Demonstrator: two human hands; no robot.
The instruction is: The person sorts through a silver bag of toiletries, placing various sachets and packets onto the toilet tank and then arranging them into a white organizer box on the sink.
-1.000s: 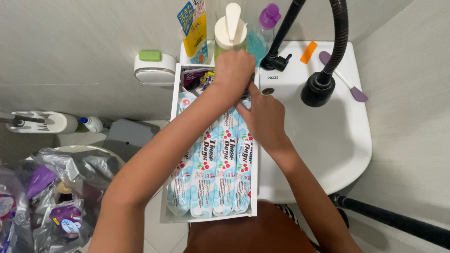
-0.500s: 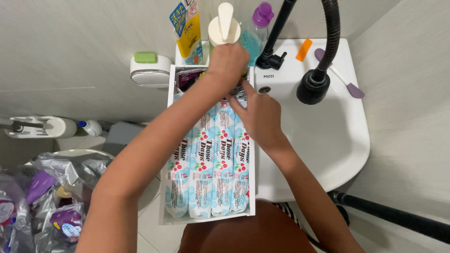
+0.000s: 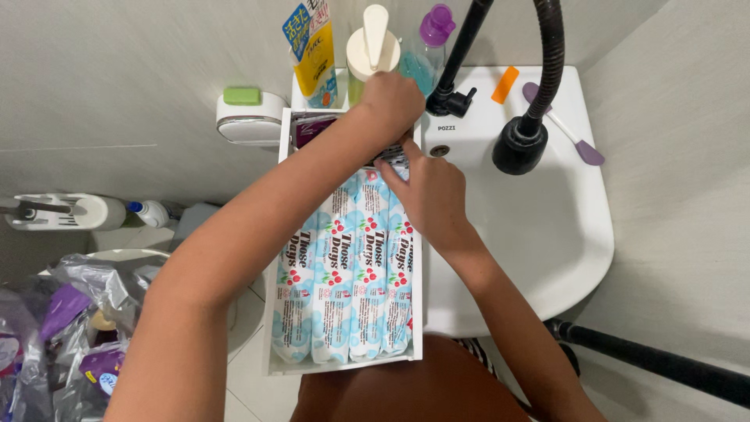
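Left hand curled closed over small dark packet at far end of white drawer. Right hand just nearer, fingertips pinching same packet. Blue-white wrapped packs lengthwise, long axis toward body.

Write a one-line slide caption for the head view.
Both hands, left and right, reach into the far end of a white drawer lined with long packets, beside a white sink.

Long packets pale blue and white with red cherry prints, lying in a white drawer; white sink; black hose; purple-capped bottle; yellow tube; green soap; orange strip
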